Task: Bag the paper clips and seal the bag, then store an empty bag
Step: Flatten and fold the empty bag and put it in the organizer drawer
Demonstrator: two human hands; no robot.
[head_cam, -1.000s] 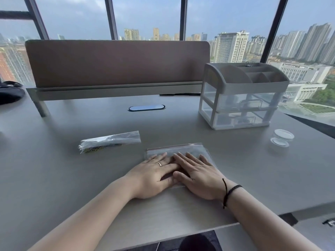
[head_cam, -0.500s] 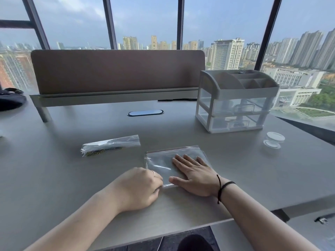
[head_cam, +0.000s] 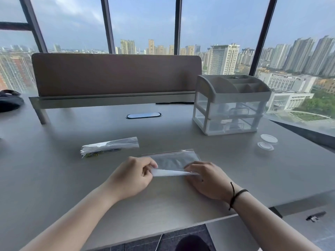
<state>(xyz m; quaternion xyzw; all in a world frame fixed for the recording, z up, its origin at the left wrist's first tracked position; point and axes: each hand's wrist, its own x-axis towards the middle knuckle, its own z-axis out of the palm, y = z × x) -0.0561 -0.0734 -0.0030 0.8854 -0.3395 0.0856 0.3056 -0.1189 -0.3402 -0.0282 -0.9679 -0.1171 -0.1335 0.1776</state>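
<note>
An empty clear zip bag [head_cam: 172,161] lies on the grey desk [head_cam: 54,178] in front of me. My left hand [head_cam: 132,176] pinches its near left corner and my right hand [head_cam: 206,178] pinches its near right corner, with the near edge lifted and folded off the desk. To the left lies a second clear bag [head_cam: 110,146] with coloured paper clips in its near end. A white organiser with clear drawers [head_cam: 230,104] stands at the back right.
A small round clear container [head_cam: 268,139] and its lid [head_cam: 265,146] sit right of the bag. A brown divider panel [head_cam: 116,75] runs along the desk's back. A dark object [head_cam: 9,102] lies far left. The desk's front edge is close to my wrists.
Both hands went from lying flat on the empty bag to pinching its near corners. The bag's near edge has come up off the desk.
</note>
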